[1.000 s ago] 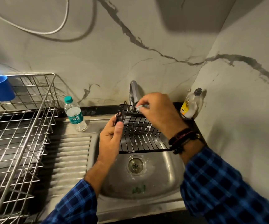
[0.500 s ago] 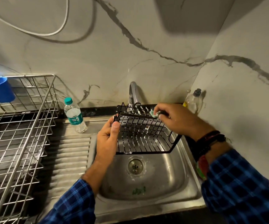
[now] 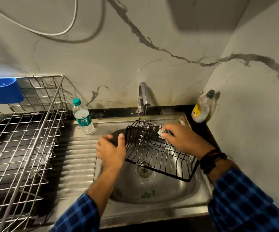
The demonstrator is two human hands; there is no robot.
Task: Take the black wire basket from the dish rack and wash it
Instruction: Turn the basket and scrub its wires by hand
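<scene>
The black wire basket [image 3: 153,151] hangs tilted over the steel sink [image 3: 152,188], foam on its wires. My left hand [image 3: 112,148] holds its left edge, thumb up against the rim. My right hand [image 3: 180,138] pinches a small green scrub pad [image 3: 162,131] and presses it on the basket's far right rim. A thin stream of water falls from the tap [image 3: 143,97] onto the basket's back wires. The steel dish rack [image 3: 23,139] stands to the left.
A water bottle [image 3: 82,117] with a teal cap stands on the ribbed drainboard [image 3: 76,158]. A dish soap bottle [image 3: 202,107] sits in the back right corner. A blue plastic cup holder [image 3: 3,90] hangs on the rack. The wall is close on the right.
The basket has tipped from nearly upright to lying lower and flatter over the drain. My right hand with the pad slid right along the rim. My left hand shifted on the left edge.
</scene>
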